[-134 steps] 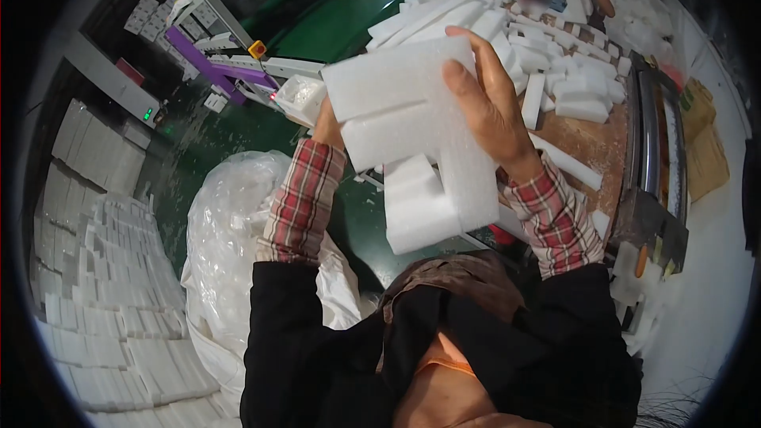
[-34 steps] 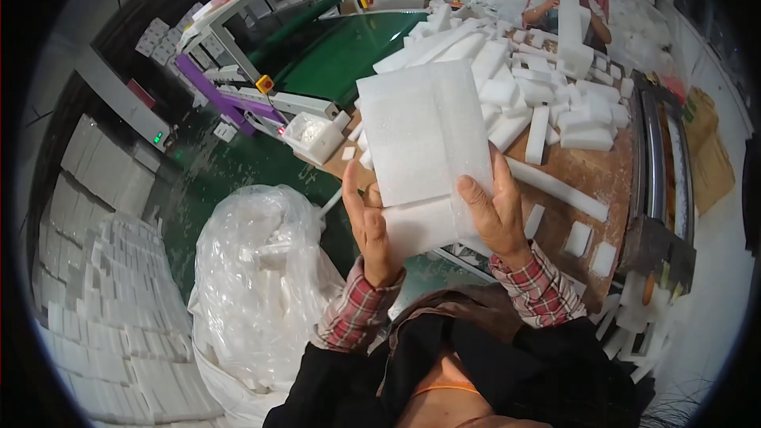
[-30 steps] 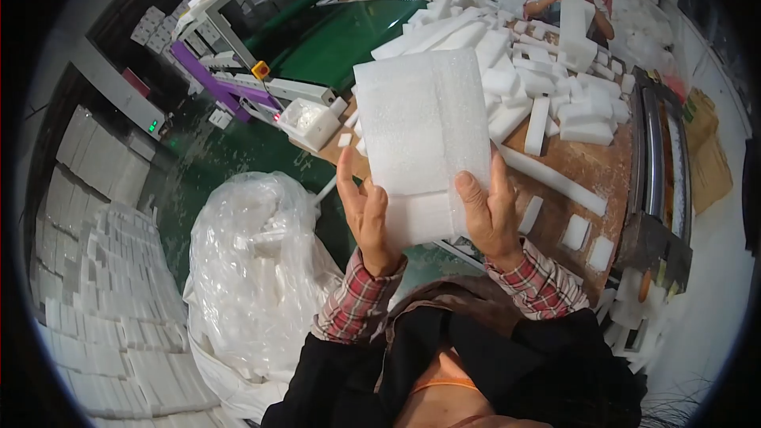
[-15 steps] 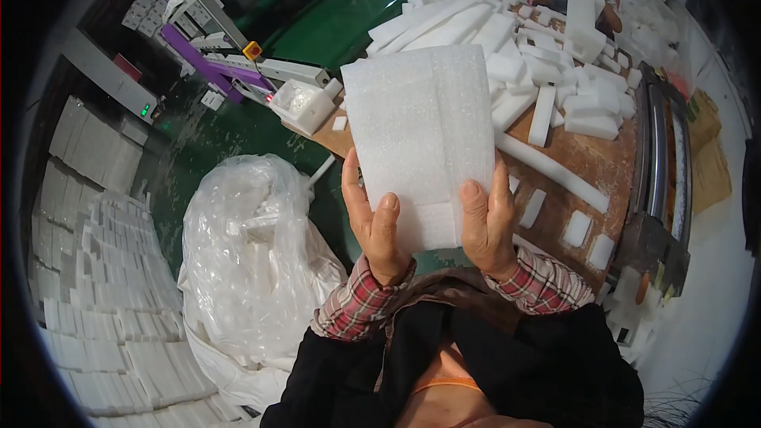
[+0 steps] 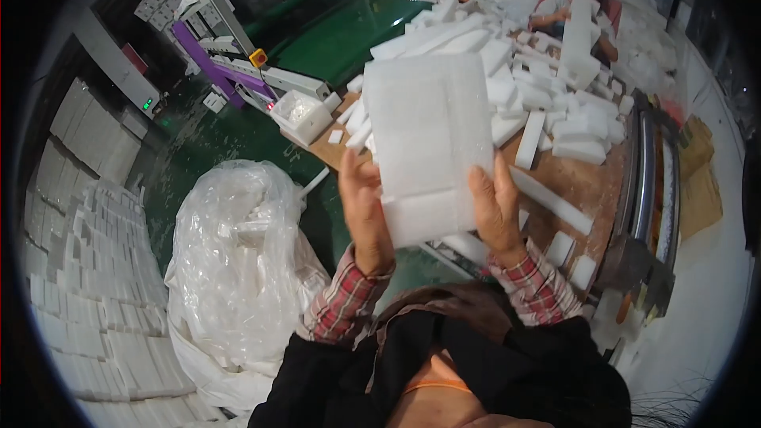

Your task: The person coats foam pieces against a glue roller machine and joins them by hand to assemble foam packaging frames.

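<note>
A white foam block (image 5: 424,131) with seams across its face is held up in front of my chest. My right hand (image 5: 498,206) grips its lower right edge, thumb on the near face. At the lower left edge is my left hand (image 5: 365,210), its fingers slightly bent and partly turned away from the face; the fingers behind the block are hidden. Beyond the block, white foam pieces (image 5: 583,123) lie heaped on a brown table (image 5: 606,176).
A clear plastic bag (image 5: 238,261) stands at the lower left, beside stacked white foam (image 5: 103,293). A green conveyor (image 5: 341,32) and a white box (image 5: 301,116) are behind. Another person (image 5: 587,8) handles foam across the table. Metal rollers (image 5: 644,174) line the right.
Compared with 4.5 seconds ago, the block's folded or joined parts are closed into a compact rectangle. Since half a second ago, my left thumb has come off its face and the view has shifted slightly.
</note>
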`<state>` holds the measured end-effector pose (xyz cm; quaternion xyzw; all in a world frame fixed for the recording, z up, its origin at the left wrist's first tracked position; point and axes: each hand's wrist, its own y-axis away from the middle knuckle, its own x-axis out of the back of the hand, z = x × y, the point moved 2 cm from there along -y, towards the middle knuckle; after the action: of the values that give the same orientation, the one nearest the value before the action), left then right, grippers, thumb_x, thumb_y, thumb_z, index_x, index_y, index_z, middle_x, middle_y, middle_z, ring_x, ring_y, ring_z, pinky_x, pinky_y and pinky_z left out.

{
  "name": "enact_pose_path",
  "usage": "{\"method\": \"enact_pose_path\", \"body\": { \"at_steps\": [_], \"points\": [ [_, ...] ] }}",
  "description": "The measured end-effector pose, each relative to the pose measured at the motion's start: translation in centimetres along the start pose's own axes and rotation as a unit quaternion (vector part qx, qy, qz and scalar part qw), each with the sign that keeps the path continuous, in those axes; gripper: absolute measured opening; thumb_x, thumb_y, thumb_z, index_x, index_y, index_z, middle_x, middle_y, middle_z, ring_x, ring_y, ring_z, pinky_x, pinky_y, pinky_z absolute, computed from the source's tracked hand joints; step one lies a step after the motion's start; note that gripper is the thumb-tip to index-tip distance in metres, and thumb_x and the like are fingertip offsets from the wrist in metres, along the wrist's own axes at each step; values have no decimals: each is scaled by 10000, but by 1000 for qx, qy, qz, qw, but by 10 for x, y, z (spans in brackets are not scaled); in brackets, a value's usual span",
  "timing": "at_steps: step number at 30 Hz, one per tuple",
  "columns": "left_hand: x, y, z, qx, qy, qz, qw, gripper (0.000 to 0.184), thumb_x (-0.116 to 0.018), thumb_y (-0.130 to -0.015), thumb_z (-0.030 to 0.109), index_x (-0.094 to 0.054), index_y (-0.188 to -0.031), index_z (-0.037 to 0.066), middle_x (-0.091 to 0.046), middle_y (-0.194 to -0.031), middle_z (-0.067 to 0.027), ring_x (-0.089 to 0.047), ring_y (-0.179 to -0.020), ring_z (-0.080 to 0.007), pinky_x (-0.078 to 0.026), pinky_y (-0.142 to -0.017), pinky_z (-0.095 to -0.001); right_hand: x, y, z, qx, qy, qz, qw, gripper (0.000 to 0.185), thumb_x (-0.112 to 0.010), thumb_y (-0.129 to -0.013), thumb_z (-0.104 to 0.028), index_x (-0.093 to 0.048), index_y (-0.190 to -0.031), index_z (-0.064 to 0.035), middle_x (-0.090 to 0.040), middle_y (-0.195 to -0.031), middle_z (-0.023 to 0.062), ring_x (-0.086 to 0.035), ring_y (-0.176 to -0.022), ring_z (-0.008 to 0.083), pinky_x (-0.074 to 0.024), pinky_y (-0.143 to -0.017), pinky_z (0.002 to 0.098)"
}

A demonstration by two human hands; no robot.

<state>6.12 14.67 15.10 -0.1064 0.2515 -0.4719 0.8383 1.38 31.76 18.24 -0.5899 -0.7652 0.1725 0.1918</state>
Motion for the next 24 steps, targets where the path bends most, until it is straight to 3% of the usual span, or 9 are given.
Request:
{"method": "enact_pose_path", "body": {
  "at_steps": [1, 3, 4, 6, 11, 14, 17, 21, 24],
  "points": [
    [4, -1, -5, 4, 26, 24, 999, 671, -431, -876, 359, -234, -1398, -13, -400, -1299, -195, -370, -1203, -273, -269, -1016, -373, 6, -5, 2, 22, -5, -6, 1000, 435, -405, -929, -120, -337, -1316, 66, -516, -1160, 211, -528, -961, 248, -421, -860, 331],
    [21, 10, -14, 168, -18, 113, 979, 658, -479, -867, 332, -242, -1403, 33, -388, -1297, -179, -342, -1194, -264, -271, -1007, -377, 17, 0, 7, -10, -53, -1, 999, 435, -413, -925, -114, -352, -1320, 58, -504, -1209, 185, -515, -995, 243, -391, -902, 329],
    [30, 21, -26, 148, -11, 113, 982, 658, -479, -867, 332, -242, -1403, 33, -388, -1297, -179, -342, -1194, -264, -271, -1007, -377, 21, 1, 8, 11, -55, -4, 998, 435, -413, -925, -114, -352, -1320, 58, -504, -1209, 185, -515, -995, 243, -391, -902, 329],
    [31, 41, -46, -116, -363, -75, 922, 642, -570, -786, 222, -332, -1360, 61, -402, -1294, -150, -414, -1103, -260, -343, -944, -363, 30, 3, 13, -5, -116, 15, 993, 446, -416, -917, -112, -352, -1331, 40, -509, -1216, 166, -502, -1011, 231, -379, -905, 314],
    [-8, 18, -18, -292, -489, -108, 815, 632, -622, -674, 153, -429, -1269, 58, -446, -1275, -122, -486, -1005, -269, -403, -872, -346, 54, 10, 9, -6, -70, 32, 997, 458, -383, -912, -143, -358, -1336, 29, -519, -1196, 160, -500, -973, 211, -375, -882, 302],
    [-28, -2, 4, -321, -467, -155, 809, 605, -623, -657, 139, -453, -1232, 56, -468, -1257, -109, -501, -979, -271, -422, -843, -340, 71, 16, 11, -34, -36, 33, 998, 440, -369, -923, -150, -379, -1325, 28, -519, -1202, 170, -517, -971, 224, -393, -884, 315],
    [-49, -38, 27, -369, -434, -197, 798, 508, -632, -651, 130, -520, -1139, 50, -535, -1170, -91, -527, -949, -266, -446, -820, -326, 72, 6, 40, 55, -30, 167, 984, 453, -373, -947, -211, -365, -1326, 37, -513, -1207, 207, -542, -947, 256, -447, -841, 325],
    [-56, -123, 24, -424, -417, -242, 767, 448, -596, -655, 59, -492, -1090, 65, -522, -1113, -67, -505, -940, -248, -462, -732, -293, 10, -54, -14, 267, 351, 258, 860, 492, -395, -957, -248, -325, -1334, 60, -515, -1182, 236, -557, -914, 263, -505, -723, 301],
    [-37, -219, 1, -400, -446, -289, 746, 392, -604, -659, 62, -496, -1033, 96, -526, -1074, -48, -503, -947, -249, -477, -717, -291, -6, -106, 69, 267, 423, 262, 826, 488, -397, -953, -226, -321, -1338, 65, -496, -1202, 233, -570, -925, 263, -511, -751, 303]
  ]
}}
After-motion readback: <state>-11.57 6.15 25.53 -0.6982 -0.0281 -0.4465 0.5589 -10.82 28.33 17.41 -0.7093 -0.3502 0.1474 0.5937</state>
